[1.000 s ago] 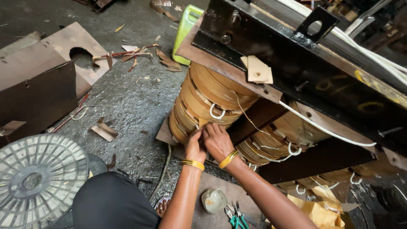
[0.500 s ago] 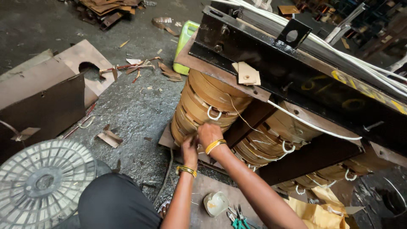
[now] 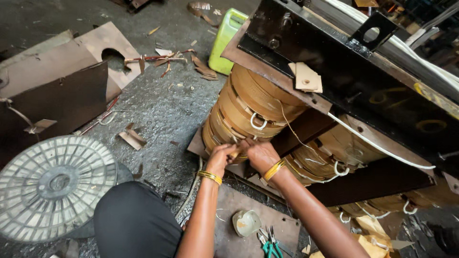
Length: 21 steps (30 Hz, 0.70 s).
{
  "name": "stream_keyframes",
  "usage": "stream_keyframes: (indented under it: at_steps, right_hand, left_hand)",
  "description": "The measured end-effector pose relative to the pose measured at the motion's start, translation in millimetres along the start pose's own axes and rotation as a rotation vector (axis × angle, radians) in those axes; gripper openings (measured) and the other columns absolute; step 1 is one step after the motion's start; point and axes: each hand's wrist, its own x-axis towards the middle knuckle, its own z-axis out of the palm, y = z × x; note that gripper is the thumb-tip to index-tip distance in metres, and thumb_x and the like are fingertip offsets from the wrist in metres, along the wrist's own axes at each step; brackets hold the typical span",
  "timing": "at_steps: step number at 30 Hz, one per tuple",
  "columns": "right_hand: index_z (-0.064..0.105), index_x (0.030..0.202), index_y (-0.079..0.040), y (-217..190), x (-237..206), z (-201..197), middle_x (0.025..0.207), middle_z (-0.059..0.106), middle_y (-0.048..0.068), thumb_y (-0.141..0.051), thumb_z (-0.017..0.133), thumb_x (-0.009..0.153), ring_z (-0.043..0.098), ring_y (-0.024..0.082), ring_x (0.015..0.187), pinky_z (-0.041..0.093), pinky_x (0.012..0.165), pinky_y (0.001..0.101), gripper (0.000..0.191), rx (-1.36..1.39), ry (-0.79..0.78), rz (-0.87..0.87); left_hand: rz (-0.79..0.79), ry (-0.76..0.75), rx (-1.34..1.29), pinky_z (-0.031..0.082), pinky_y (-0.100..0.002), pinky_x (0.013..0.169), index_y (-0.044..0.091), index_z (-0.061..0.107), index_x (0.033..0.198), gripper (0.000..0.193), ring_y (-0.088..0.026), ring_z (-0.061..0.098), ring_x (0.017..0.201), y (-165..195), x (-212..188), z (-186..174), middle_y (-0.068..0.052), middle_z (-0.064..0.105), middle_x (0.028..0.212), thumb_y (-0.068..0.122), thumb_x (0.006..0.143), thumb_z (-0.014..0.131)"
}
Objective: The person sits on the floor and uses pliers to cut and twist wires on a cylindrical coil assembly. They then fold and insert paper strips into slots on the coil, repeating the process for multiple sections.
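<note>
- Transformer coil (image 3: 248,107), wound in tan paper bands, sits at the near-left end of a row of coils under a black steel frame (image 3: 344,71); it rests on a brown base plate on the floor.
- Left hand (image 3: 221,156) and right hand (image 3: 260,154) meet at the coil's lower near edge, touching the winding.
- Left hand's grip is pressed together, pinching what looks like a small tan strip or wedge (image 3: 234,153) against the coil; exactly what it is I cannot tell.
- Right hand's grip is curled close beside it; whether it pinches the same piece I cannot tell.
- Both hands likely work low because the paper layers' edges are exposed there, just above the base plate.
- Gold bangles on both wrists.
- White cord loops (image 3: 258,123) tie the coil bands; a white lead runs right along the frame.
- Tan paper pieces (image 3: 306,79) lie on the frame ledge above the coil.
- Green plastic jug (image 3: 225,40) stands far, behind the coil.
- Round grey fan guard (image 3: 52,184) lies near left on the floor.
- Green-handled pliers (image 3: 271,247) and a small pale cup (image 3: 246,222) lie on a board near the person's arms.
- Brown boards (image 3: 62,81) and scraps litter the floor at left.
</note>
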Motion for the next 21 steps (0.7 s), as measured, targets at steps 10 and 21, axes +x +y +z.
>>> stream_keyframes:
  at_steps: [10,21]
  right_hand:
    - [0.062,0.094,-0.004,-11.2,13.7,23.5,0.075,0.069,0.02,-0.01,0.061,0.081,0.071,0.036,0.068,0.055,0.061,0.0471,0.014,-0.134,0.048,0.245]
    - [0.064,0.098,-0.003,-26.6,11.3,-0.8,0.086,0.07,0.016,-0.019,0.066,0.092,0.069,0.034,0.082,0.055,0.073,0.045,0.018,-0.12,0.114,0.325]
  left_hand:
    - [0.019,0.125,-0.656,0.049,-0.033,0.072,0.012,0.074,0.096,0.02,-0.016,0.061,0.081,-27.1,13.9,11.8,-0.002,0.069,0.088,0.03,0.094,0.065]
    - [0.013,0.24,-0.585,0.043,-0.031,0.064,0.007,0.075,0.1,0.004,-0.016,0.055,0.072,-44.0,42.2,24.7,-0.003,0.064,0.086,0.01,0.099,0.076]
